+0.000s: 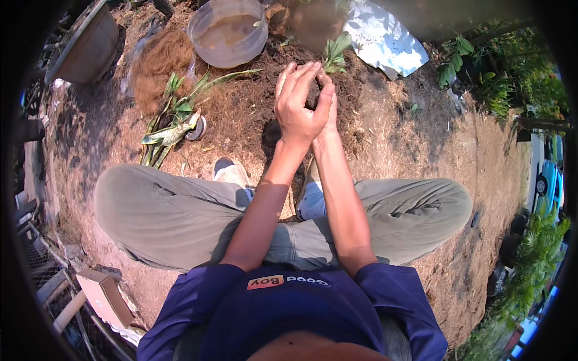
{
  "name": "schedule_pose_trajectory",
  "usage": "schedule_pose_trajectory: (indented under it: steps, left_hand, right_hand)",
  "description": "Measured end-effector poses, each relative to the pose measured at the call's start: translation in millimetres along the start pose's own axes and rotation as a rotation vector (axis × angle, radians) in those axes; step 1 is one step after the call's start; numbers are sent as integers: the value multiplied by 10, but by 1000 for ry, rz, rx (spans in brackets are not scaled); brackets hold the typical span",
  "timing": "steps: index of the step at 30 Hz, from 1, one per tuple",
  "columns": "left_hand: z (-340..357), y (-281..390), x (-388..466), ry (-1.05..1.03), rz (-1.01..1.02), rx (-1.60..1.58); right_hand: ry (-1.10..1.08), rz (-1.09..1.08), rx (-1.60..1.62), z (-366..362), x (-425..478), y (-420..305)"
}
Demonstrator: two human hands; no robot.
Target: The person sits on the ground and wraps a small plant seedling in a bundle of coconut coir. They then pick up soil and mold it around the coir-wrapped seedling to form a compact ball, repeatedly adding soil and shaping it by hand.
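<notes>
My left hand [298, 97] and my right hand [333, 106] are cupped together in front of me, fingers curved and thumbs towards me. Dark soil [310, 103] shows in the gap between them; whether it is a held clump or the ground below cannot be told. Soil marks the fingertips. Just beyond my fingers is a small leafy green plant [335, 53]. Loose dark soil [354, 83] lies around and beneath the hands.
A clear plastic tub [228, 61] holds murky water. Left of it are brown coconut fibre [160, 65], variegated snake plant leaves [169, 135] and a small round container [197, 130]. A white sheet [384, 38] lies far right. A large basin [86, 49] and a cardboard box [104, 298] stand left.
</notes>
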State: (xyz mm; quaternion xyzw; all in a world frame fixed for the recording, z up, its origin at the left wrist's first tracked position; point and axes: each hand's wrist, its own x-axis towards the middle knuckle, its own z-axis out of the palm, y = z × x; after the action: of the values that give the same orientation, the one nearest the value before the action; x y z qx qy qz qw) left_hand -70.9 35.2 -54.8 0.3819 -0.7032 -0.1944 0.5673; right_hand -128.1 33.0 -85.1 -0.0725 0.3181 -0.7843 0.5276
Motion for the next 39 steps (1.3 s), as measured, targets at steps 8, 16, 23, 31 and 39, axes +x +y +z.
schedule_pose_trajectory:
  steps: [8, 16, 23, 31, 39]
  left_hand:
    - [-106, -121, 122, 287, -696, -839]
    - [-116, -87, 63, 109, -199, -244]
    - [-39, -170, -9, 220, -350, -395]
    - [-145, 6, 171, 67, -907, -1160]
    - [-62, -12, 33, 174, -239, -291]
  right_hand:
    - [-128, -13, -338, 420, -278, -285]
    - [-129, 78, -176, 388, -227, -286]
    - [1, 25, -594, 258, -210, -144]
    - [-339, 30, -324, 314, -128, -389]
    - [-48, 19, -249, 131, -163, -90]
